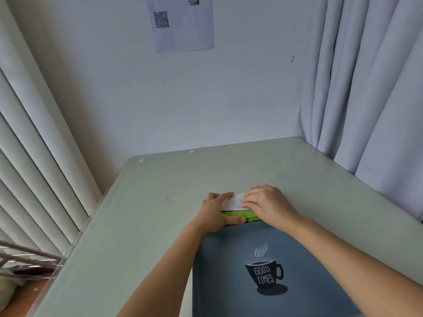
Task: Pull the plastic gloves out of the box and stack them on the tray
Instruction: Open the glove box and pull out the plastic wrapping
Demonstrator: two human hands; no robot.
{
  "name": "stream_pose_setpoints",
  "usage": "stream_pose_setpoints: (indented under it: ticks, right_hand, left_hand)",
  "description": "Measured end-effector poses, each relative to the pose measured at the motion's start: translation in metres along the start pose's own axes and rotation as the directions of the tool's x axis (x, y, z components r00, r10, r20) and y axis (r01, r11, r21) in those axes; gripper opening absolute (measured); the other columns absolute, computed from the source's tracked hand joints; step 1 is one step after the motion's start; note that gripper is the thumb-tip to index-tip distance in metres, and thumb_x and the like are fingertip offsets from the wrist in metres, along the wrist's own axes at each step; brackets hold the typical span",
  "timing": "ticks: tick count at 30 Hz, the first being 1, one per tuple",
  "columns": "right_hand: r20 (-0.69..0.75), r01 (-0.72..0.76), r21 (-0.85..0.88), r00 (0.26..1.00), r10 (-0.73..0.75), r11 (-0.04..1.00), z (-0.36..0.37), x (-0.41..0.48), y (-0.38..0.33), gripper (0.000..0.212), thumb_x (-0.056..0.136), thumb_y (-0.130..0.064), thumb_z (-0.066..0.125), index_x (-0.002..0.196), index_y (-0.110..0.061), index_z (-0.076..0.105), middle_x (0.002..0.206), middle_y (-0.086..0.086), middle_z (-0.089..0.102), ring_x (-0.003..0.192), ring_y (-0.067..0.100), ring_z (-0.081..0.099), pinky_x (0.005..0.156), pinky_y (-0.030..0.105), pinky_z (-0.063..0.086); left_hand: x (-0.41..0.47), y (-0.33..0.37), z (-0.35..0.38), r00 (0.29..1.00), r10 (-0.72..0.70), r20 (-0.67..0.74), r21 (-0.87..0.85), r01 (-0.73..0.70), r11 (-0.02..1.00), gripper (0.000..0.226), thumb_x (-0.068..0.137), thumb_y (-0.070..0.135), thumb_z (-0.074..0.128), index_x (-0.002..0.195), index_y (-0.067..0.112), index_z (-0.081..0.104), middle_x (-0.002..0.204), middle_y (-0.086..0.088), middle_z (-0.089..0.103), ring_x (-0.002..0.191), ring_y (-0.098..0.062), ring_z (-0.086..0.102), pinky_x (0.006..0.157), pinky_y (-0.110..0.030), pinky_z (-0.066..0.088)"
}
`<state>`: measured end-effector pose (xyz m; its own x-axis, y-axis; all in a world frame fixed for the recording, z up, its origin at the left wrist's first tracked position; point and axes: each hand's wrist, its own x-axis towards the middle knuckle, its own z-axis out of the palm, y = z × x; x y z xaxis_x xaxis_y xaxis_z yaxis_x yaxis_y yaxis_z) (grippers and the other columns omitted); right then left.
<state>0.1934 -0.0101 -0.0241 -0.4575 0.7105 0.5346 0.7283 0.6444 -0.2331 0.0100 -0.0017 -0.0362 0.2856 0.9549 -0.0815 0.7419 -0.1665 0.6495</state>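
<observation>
Steadying the green box (238, 213) at the far edge of the dark tray (229, 271), you have both hands on it, and no gloves show yet. Your left hand (214, 211) grips the box's left end, thumb laid along the green front and fingers wrapped over the top edge, holding it down on the pale table (148, 213). Your right hand (267, 204) rests on the white top (233, 200) with its fingertips bent down onto it; whether they pinch a glove, a flap or nothing cannot be told from this angle. The tray, printed with a coffee cup, lies just in front of the box and carries nothing else that can be seen. To do this step well, hold the left hand low so the box does not lift, take only the topmost film between thumb and forefinger, and draw it slowly toward you, since thin plastic will likely drag its neighbours out in a clump.
</observation>
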Motion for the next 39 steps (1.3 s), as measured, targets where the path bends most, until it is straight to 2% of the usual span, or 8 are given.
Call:
stream_pose_setpoints:
  ticks: [6, 13, 22, 27, 31, 33, 36, 39]
  right_hand:
    - [-0.098, -0.358, 0.248, 0.915, 0.391, 0.9, -0.009, 0.009, 0.01, 0.005, 0.08, -0.01, 0.073, 0.077, -0.011, 0.078, 0.079, -0.003, 0.073, 0.075, 0.009, 0.065, 0.073, 0.014, 0.046]
    - [-0.212, -0.397, 0.406, 0.835, 0.507, 0.823, -0.046, 0.032, 0.017, 0.006, 0.08, -0.012, 0.075, 0.084, -0.009, 0.077, 0.079, -0.005, 0.071, 0.072, 0.002, 0.062, 0.068, 0.001, 0.04]
    - [0.01, -0.423, 0.716, 0.801, 0.598, 0.556, -0.084, 0.032, 0.021, 0.011, 0.084, -0.015, 0.071, 0.077, -0.013, 0.063, 0.075, 0.0, 0.067, 0.071, 0.01, 0.058, 0.076, 0.026, 0.045]
    - [0.058, -0.394, 0.761, 0.832, 0.551, 0.515, -0.082, 0.021, -0.005, 0.019, 0.081, -0.009, 0.073, 0.071, -0.009, 0.057, 0.073, -0.005, 0.066, 0.063, 0.002, 0.06, 0.065, 0.015, 0.044]
    - [0.164, -0.37, 0.812, 0.887, 0.432, 0.451, -0.08, -0.001, -0.017, 0.027, 0.071, -0.006, 0.079, 0.068, -0.01, 0.052, 0.112, -0.001, 0.068, 0.101, 0.004, 0.066, 0.077, 0.015, 0.049]
    - [0.246, -0.397, 0.857, 0.875, 0.417, 0.328, -0.079, -0.011, -0.017, 0.039, 0.055, -0.023, 0.091, 0.073, -0.015, 0.058, 0.116, 0.0, 0.067, 0.109, 0.014, 0.064, 0.081, 0.023, 0.05]
    - [0.521, -0.505, 0.852, 0.799, 0.299, -0.135, -0.072, -0.024, -0.022, 0.09, 0.042, -0.059, 0.089, 0.109, -0.007, 0.058, 0.124, 0.013, 0.06, 0.112, 0.028, 0.059, 0.091, 0.037, 0.047]
    - [0.644, -0.576, 0.75, 0.748, 0.161, -0.326, -0.062, -0.036, -0.043, 0.103, 0.038, -0.073, 0.078, 0.12, -0.011, 0.065, 0.129, 0.017, 0.06, 0.117, 0.031, 0.059, 0.092, 0.043, 0.052]
  left_hand:
    - [0.0, -0.001, -0.004, 0.999, 0.0, 0.04, 0.02, -0.001, 1.0, 0.087, 0.072, 0.052, 0.076, 0.144, 0.037, 0.031, 0.141, -0.002, 0.03, 0.135, -0.025, 0.027, 0.111, -0.038, 0.028]
    - [0.003, -0.002, -0.003, 0.999, -0.009, 0.049, 0.023, 0.008, 1.0, 0.091, 0.071, 0.054, 0.076, 0.146, 0.037, 0.028, 0.142, -0.002, 0.029, 0.136, -0.025, 0.024, 0.113, -0.041, 0.027]
    - [-0.004, 0.016, -0.015, 0.999, 0.036, -0.04, -0.174, -0.043, 0.984, 0.085, 0.071, 0.062, 0.069, 0.143, 0.023, 0.043, 0.143, -0.001, 0.037, 0.129, -0.018, 0.044, 0.102, -0.027, 0.038]
    - [-0.022, 0.056, -0.025, 0.996, 0.02, -0.082, -0.851, -0.081, 0.518, 0.044, 0.085, 0.049, 0.056, 0.103, 0.01, 0.067, 0.094, 0.003, 0.073, 0.095, -0.014, 0.067, 0.088, -0.03, 0.052]
    - [-0.031, 0.068, -0.022, 0.997, 0.008, -0.079, -0.95, -0.078, 0.302, 0.032, 0.078, 0.02, 0.067, 0.101, -0.002, 0.066, 0.088, -0.012, 0.07, 0.074, -0.02, 0.068, 0.062, -0.029, 0.054]
    - [-0.035, 0.07, -0.02, 0.995, 0.037, -0.095, -0.955, -0.101, 0.278, 0.02, 0.083, 0.012, 0.064, 0.099, 0.001, 0.065, 0.088, -0.013, 0.069, 0.073, -0.02, 0.068, 0.062, -0.029, 0.054]
    - [-0.044, 0.074, -0.022, 0.984, 0.16, -0.077, -0.971, -0.111, 0.211, 0.02, 0.088, 0.011, 0.055, 0.105, 0.009, 0.066, 0.088, -0.006, 0.069, 0.076, -0.015, 0.067, 0.065, -0.025, 0.053]
    - [-0.055, 0.082, -0.028, 0.961, 0.271, -0.051, -0.966, -0.116, 0.229, 0.024, 0.095, 0.009, 0.048, 0.112, 0.012, 0.064, 0.085, -0.002, 0.069, 0.071, -0.011, 0.065, 0.061, -0.021, 0.051]
